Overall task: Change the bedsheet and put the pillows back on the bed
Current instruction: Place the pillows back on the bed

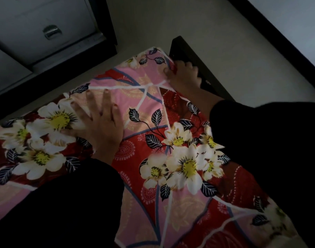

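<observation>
A red and pink bedsheet [171,140] with white flowers and dark leaves covers the mattress corner that fills the middle of the head view. My left hand [101,120] lies flat on the sheet with its fingers spread, pressing it down. My right hand [184,75] is at the far corner of the mattress, its fingers curled round the sheet's edge against the dark bed frame [197,67]. Both arms are in black sleeves. No pillow is in view.
A grey cabinet with drawers and a metal handle [51,32] stands at the upper left, close to the bed. Pale floor [215,24] lies beyond the corner. A dark skirting band [278,24] runs along the upper right.
</observation>
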